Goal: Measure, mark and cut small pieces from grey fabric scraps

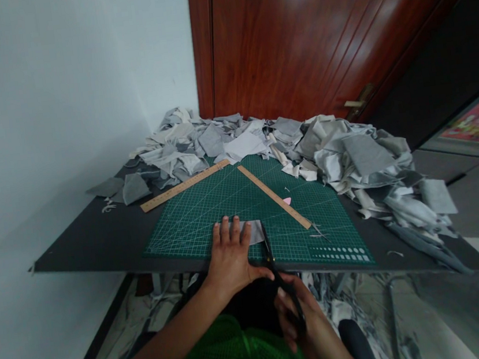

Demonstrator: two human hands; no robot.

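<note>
My left hand point(230, 256) lies flat with its fingers spread, pressing a small grey piece of fabric point(255, 233) onto the green cutting mat point(192, 220). In my right hand point(297, 312) is a pair of black-handled scissors point(268, 251), my fingers wrapped round the handles. The blades point away from me and lie along the right edge of the fabric piece. My left thumb is stretched toward the scissors, close to their pivot. Part of the fabric is hidden under my left hand.
Two wooden rulers point(185, 186) point(274, 197) lie slanted on the mat. Small thread snips point(318, 231) and a pink scrap point(287, 201) are by the right ruler. Grey and white fabric heaps point(350, 154) line the table's back and right. A wooden door point(291, 33) stands behind.
</note>
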